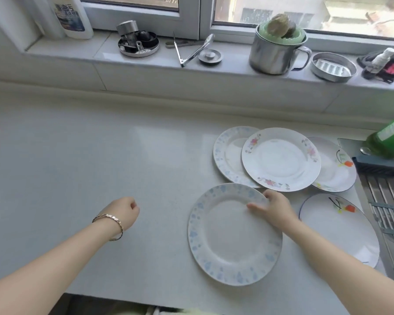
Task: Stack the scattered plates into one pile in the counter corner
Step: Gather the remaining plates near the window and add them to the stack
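Note:
Several plates lie on the white counter. Nearest me is a blue-speckled plate; my right hand grips its far right rim, thumb on top. Behind it a pink-flower plate overlaps a second blue-speckled plate on its left and an orange-flower plate on its right. Another orange-flower plate rests at the right, partly hidden by my right forearm. My left hand, with a bracelet on the wrist, hovers over the counter as a loose fist, holding nothing.
A sink with a metal rack borders the plates on the right, with a green bottle at its corner. The windowsill carries a steel mug, tongs, a small steel dish and a white detergent bottle.

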The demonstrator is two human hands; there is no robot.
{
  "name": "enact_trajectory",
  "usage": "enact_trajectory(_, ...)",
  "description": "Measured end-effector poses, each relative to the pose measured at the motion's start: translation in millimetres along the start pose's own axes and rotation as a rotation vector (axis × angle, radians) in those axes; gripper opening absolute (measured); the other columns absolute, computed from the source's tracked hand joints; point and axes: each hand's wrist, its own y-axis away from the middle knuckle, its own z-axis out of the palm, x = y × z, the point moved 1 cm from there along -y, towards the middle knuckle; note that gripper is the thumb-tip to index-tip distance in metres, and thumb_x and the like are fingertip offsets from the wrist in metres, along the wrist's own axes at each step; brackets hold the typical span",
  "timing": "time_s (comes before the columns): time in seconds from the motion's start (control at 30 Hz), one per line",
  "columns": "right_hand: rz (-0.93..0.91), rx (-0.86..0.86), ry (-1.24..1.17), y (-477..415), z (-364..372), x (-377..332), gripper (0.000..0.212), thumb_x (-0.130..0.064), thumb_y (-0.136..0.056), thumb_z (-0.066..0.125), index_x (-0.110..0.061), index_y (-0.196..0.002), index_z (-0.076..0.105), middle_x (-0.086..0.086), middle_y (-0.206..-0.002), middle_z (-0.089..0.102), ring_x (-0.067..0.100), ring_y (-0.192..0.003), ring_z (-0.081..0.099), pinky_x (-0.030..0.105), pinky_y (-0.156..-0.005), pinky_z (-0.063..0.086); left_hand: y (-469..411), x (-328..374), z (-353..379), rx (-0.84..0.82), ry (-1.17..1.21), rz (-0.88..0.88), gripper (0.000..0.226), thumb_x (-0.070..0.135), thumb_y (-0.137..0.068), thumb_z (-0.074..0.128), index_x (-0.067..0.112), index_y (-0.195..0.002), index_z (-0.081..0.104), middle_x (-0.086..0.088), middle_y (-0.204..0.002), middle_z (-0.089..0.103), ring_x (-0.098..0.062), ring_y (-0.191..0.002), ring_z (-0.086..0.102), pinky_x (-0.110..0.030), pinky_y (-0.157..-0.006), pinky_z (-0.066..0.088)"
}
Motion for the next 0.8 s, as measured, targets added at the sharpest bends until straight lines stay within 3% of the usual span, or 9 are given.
enact_trajectory(0.1,-0.057,0.037,-0.011,3.3,11.0,-33.5,0.032,-0.031,-0.073,0.077,-0.006,-0.083,0.06,-0.008,-0.075,0.053,0.012,-0.072,0.053,0.031,-0.065,0.046,-0.2,-25.2,-16.6,0.045,0.06,-0.036,0.022,0.016,-0.089,0.043,0.007,-0.088,0.063,-0.01,-0.089,0.072,-0.029,-0.088,0.067,-0.034,-0.077,0.052)
enact_trajectory(0.2,-0.074,0.02,-0.157,9.4,34.1,-67.4,0.027,-0.03,-0.073,0.076,-0.007,-0.082,0.064,0.002,-0.082,0.066,0.023,-0.079,0.065,0.039,-0.076,0.055,1.0,-57.2,-38.6,0.11,0.141,-0.071,0.021,0.016,-0.089,0.043,0.008,-0.084,0.062,-0.011,-0.088,0.072,-0.03,-0.087,0.068,-0.036,-0.079,0.053)
enact_trajectory(0.27,-0.083,0.001,-0.247,17.2,52.9,-96.1,0.024,-0.026,-0.075,0.075,-0.005,-0.084,0.067,0.008,-0.08,0.07,0.026,-0.075,0.068,0.04,-0.074,0.056,3.0,-82.4,-56.5,0.167,0.184,-0.092,0.022,0.015,-0.088,0.044,0.005,-0.084,0.063,-0.012,-0.087,0.072,-0.03,-0.086,0.068,-0.036,-0.077,0.053)
enact_trajectory(0.4,-0.138,-0.052,-0.404,35.2,101.1,-166.8,0.019,-0.023,-0.079,0.073,-0.008,-0.089,0.067,0.002,-0.075,0.068,0.019,-0.066,0.065,0.03,-0.061,0.054,7.4,-144.2,-98.9,0.266,0.235,-0.13,0.022,0.014,-0.088,0.044,0.003,-0.084,0.063,-0.016,-0.086,0.072,-0.032,-0.086,0.067,-0.035,-0.076,0.053)
enact_trajectory(0.6,-0.213,-0.141,-0.51,68.3,204.4,-285.9,0.025,-0.023,-0.079,0.072,-0.007,-0.098,0.066,0.009,-0.083,0.069,0.024,-0.071,0.065,0.032,-0.066,0.052,17.9,-270.5,-175.4,0.412,0.257,-0.182,0.03,0.013,-0.087,0.045,0.018,-0.058,0.047,-0.016,-0.084,0.072,-0.033,-0.085,0.067,-0.034,-0.076,0.051)
enact_trajectory(0.8,-0.233,-0.216,-0.546,115.3,322.2,-384.6,0.016,-0.021,-0.083,0.069,-0.007,-0.091,0.065,0.005,-0.076,0.064,0.017,-0.063,0.059,0.027,-0.054,0.049,35.7,-403.2,-229.7,0.44,0.211,-0.266,0.019,0.016,-0.089,0.044,0.014,-0.076,0.058,-0.007,-0.085,0.07,-0.028,-0.085,0.064,-0.034,-0.078,0.051)
